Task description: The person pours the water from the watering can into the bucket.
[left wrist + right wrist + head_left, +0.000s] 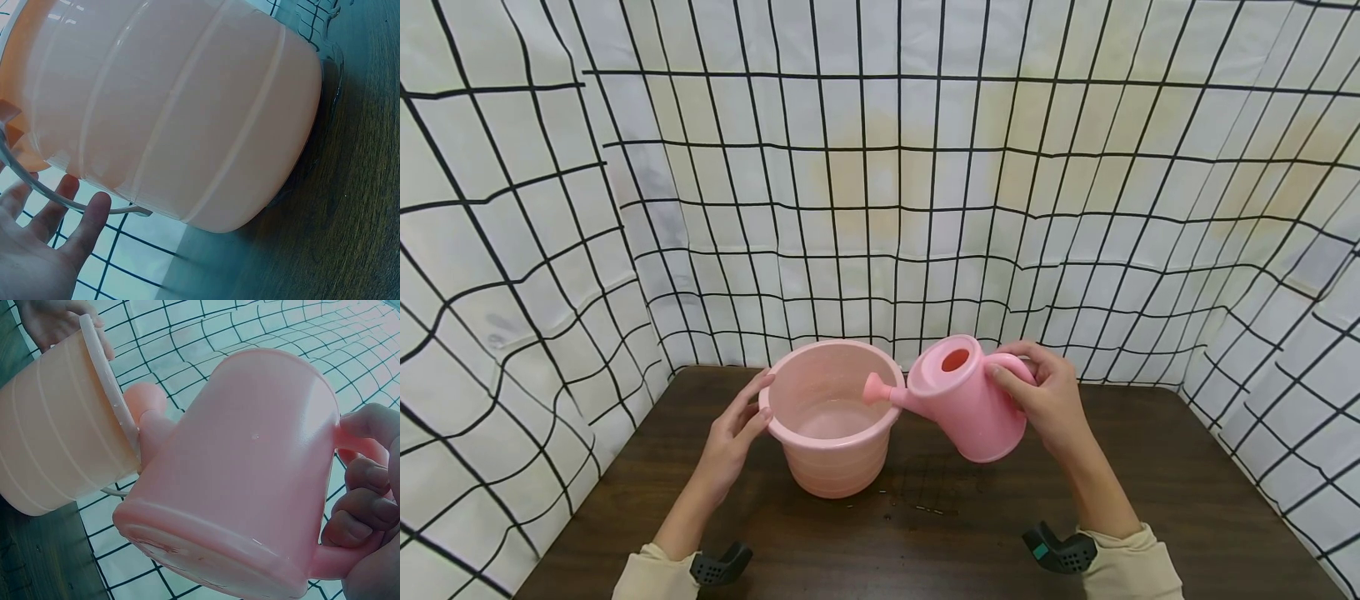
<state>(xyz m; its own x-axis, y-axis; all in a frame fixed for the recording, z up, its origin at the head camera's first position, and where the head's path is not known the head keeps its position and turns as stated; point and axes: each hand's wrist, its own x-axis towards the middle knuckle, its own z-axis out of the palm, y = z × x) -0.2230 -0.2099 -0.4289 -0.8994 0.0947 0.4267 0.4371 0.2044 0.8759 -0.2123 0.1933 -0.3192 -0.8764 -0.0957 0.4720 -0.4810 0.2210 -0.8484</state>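
Note:
A pale pink plastic bucket [838, 467] stands upright on the table, with what looks like clear water low inside. My left hand [730, 437] rests its fingers against the left side of its rim. In the left wrist view, those fingers [95, 212] spread loosely beside the bucket's thin bail handle [53, 195]. My right hand [1048, 396] grips the loop handle of a pink watering can [977, 412], holding it tilted toward the bucket. The can's sprinkler head [876, 388] reaches over the right rim into the bucket's mouth. Droplets cling to the can in the right wrist view.
Small wet spots [929, 509] lie on the dark wooden table [955, 554] in front of the bucket. White cloth walls with a black grid [880, 179] enclose the table at the back and both sides. Each wrist wears a black band [721, 565].

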